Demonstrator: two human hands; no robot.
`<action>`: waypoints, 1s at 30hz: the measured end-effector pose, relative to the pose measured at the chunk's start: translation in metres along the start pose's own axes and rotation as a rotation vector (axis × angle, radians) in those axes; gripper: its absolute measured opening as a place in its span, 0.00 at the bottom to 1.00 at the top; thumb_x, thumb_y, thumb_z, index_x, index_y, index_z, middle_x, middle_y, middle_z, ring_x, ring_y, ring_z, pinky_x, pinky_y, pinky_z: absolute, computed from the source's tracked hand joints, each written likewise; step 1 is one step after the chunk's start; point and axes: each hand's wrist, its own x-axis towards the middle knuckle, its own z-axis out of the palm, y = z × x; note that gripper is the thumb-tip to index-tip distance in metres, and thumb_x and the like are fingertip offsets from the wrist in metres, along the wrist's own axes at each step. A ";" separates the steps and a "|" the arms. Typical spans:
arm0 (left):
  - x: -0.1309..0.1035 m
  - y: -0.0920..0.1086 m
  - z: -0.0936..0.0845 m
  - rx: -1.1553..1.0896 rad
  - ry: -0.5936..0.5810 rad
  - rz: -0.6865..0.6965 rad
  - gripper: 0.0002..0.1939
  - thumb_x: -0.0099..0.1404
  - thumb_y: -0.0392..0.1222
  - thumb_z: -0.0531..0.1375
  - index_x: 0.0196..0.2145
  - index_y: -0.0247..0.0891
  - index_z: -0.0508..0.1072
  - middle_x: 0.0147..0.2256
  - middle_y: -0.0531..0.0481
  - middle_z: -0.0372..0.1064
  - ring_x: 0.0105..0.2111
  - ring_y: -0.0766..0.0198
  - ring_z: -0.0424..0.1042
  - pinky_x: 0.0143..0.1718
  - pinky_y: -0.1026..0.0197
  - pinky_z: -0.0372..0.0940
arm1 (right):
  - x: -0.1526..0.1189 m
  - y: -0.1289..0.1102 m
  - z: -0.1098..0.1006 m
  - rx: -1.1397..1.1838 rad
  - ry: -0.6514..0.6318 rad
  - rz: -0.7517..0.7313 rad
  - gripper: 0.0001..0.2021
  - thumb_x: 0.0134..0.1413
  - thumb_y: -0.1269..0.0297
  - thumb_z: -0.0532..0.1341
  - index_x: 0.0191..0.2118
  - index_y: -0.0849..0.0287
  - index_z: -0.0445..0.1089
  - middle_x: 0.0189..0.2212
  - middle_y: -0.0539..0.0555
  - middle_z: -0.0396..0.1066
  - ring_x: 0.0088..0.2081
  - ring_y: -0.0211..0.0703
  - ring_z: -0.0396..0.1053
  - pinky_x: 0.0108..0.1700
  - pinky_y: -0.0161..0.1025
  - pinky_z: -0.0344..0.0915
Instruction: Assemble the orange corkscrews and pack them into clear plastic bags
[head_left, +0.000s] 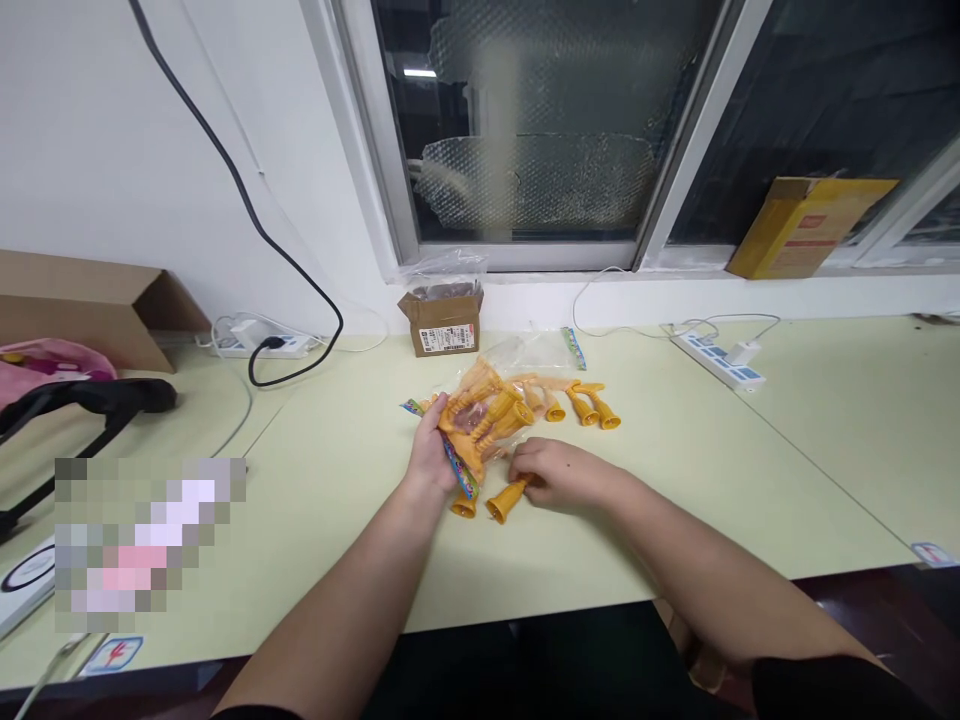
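Observation:
My left hand [433,448] is wrapped round the near-left edge of a clear plastic bag [459,462] that holds several orange-yellow horn-shaped pieces [487,415]. To its right, my right hand [551,473] has its fingers closed on an orange horn-shaped piece [506,502], whose flared end points down and left. Another flared piece [463,506] lies under the bag's near edge. Several loose orange pieces [585,405] rest on the table behind my right hand. Farther back lies a second clear bag [529,350] with a colourful strip [575,349].
A small cardboard box [441,325] stands by the window wall. Power strips lie at the back left [281,345] and right [718,360]. A black cable [240,190] hangs at left, above a black strap [82,400] and a large carton [90,310].

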 end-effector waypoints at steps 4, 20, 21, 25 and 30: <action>0.003 0.000 -0.003 0.031 -0.015 0.006 0.21 0.71 0.52 0.58 0.52 0.35 0.76 0.39 0.41 0.81 0.41 0.47 0.82 0.49 0.41 0.76 | -0.003 0.002 -0.010 0.230 -0.111 0.014 0.13 0.45 0.77 0.62 0.38 0.57 0.74 0.32 0.49 0.70 0.33 0.39 0.66 0.36 0.36 0.62; -0.006 -0.002 0.005 0.150 0.042 -0.016 0.26 0.71 0.53 0.59 0.60 0.37 0.72 0.49 0.36 0.80 0.47 0.41 0.81 0.50 0.35 0.74 | -0.017 0.010 -0.142 0.726 0.804 0.238 0.23 0.53 0.52 0.72 0.48 0.49 0.61 0.37 0.48 0.78 0.33 0.40 0.77 0.43 0.44 0.77; -0.005 -0.002 0.006 0.150 0.043 -0.011 0.26 0.71 0.53 0.59 0.60 0.36 0.72 0.49 0.36 0.80 0.47 0.41 0.81 0.50 0.35 0.74 | -0.015 0.007 -0.144 0.714 0.743 0.262 0.21 0.54 0.53 0.72 0.46 0.51 0.63 0.37 0.50 0.79 0.35 0.41 0.78 0.45 0.46 0.77; -0.006 -0.006 0.008 0.167 0.035 -0.020 0.26 0.70 0.52 0.59 0.59 0.33 0.73 0.50 0.33 0.79 0.48 0.39 0.80 0.49 0.36 0.75 | -0.011 -0.001 -0.145 0.683 0.430 0.250 0.15 0.55 0.59 0.71 0.43 0.56 0.68 0.44 0.55 0.79 0.42 0.44 0.79 0.51 0.48 0.76; -0.006 -0.009 0.007 0.169 0.034 -0.031 0.25 0.70 0.50 0.61 0.59 0.33 0.74 0.49 0.34 0.80 0.48 0.42 0.81 0.49 0.40 0.76 | -0.008 0.003 -0.144 0.819 0.248 0.161 0.14 0.55 0.61 0.71 0.44 0.57 0.71 0.48 0.57 0.78 0.46 0.45 0.79 0.57 0.51 0.75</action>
